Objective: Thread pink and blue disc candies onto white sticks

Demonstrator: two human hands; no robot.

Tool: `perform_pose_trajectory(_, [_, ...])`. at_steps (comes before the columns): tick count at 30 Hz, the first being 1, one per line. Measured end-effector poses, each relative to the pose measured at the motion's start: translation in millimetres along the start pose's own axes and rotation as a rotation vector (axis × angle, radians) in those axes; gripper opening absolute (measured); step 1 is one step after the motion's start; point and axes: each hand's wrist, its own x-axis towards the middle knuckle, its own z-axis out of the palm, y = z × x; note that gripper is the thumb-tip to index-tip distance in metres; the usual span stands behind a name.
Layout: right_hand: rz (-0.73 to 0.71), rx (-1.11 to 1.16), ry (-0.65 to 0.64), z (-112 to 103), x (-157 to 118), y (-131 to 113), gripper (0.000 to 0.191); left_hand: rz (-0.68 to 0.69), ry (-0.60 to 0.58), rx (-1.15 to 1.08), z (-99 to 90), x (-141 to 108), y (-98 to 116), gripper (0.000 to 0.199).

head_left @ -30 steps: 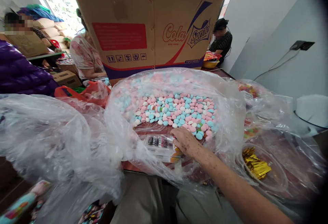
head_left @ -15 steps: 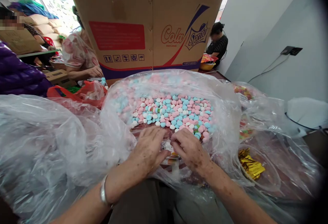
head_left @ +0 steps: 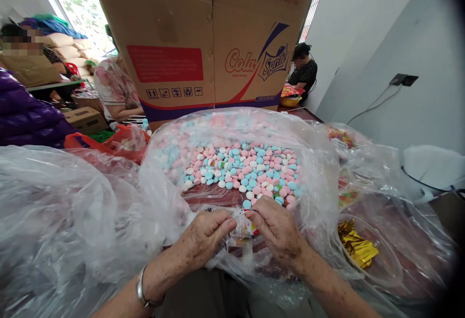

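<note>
My left hand (head_left: 206, 234), with a silver bangle on its wrist, is closed, thumb pressed to the fingers, at the left edge of a small clear printed packet (head_left: 240, 226). Closed as well, my right hand (head_left: 278, 228) pinches the packet's right side near a red and yellow print. Just beyond the hands, pink, blue and white round candies (head_left: 250, 167) lie in a heap inside a large open clear plastic bag (head_left: 319, 163).
A tall Cola Sprite carton (head_left: 170, 17) stands behind the candies. Gold twist ties (head_left: 358, 245) fill a clear bowl at the right. Crumpled plastic (head_left: 72, 201) covers the left, near a red bag (head_left: 127, 141). Several people sit farther back.
Both hands have drawn back slightly from the candies, and the left fingers, spread before, have closed. More of the packet shows between the hands. The whole view has shifted slightly.
</note>
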Motion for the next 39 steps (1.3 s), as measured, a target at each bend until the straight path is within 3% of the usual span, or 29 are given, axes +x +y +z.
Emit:
perform_pose_trajectory(4, [0.098, 0.052, -0.103, -2, 23, 9, 0.043, -0.046, 0.088, -0.056, -2.0, -8, -4, 0.03])
perform_pose_trajectory(7, [0.197, -0.247, -0.171, 1, 54, 32, 0.035, -0.095, 0.139, -0.145, -2.3, -14, -9, 0.026])
perform_pose_trajectory(9, [0.189, -0.5, -0.247, 9, 75, 50, 0.027, -0.123, 0.148, -0.213, -1.5, -20, -13, 0.027])
perform_pose_trajectory(13, [0.165, -0.623, -0.357, 31, 100, 79, 0.027, -0.217, 0.149, -0.33, 1.5, -29, -19, 0.035])
perform_pose_trajectory(17, [0.182, -0.668, -0.396, 42, 108, 86, 0.028, -0.273, 0.143, -0.363, 2.9, -34, -23, 0.041])
perform_pose_trajectory(21, [0.219, -0.638, -0.404, 34, 114, 78, 0.02, -0.297, 0.215, -0.411, 1.4, -31, -27, 0.035])
perform_pose_trajectory(25, [0.226, -0.569, -0.347, 3, 104, 66, 0.028, -0.313, 0.264, -0.416, -4.0, -29, -29, 0.032])
perform_pose_trajectory(30, [0.117, -0.239, -0.112, -52, 53, 59, 0.027, -0.329, 0.237, -0.472, -9.4, -31, -34, 0.039])
perform_pose_trajectory(32, [0.093, -0.145, -0.103, -68, 33, 55, 0.026, -0.339, 0.215, -0.491, -9.4, -31, -37, 0.041])
perform_pose_trajectory(39, [0.032, -0.114, -0.123, -89, 7, 43, 0.023, -0.352, 0.131, -0.489, -6.6, -30, -38, 0.049])
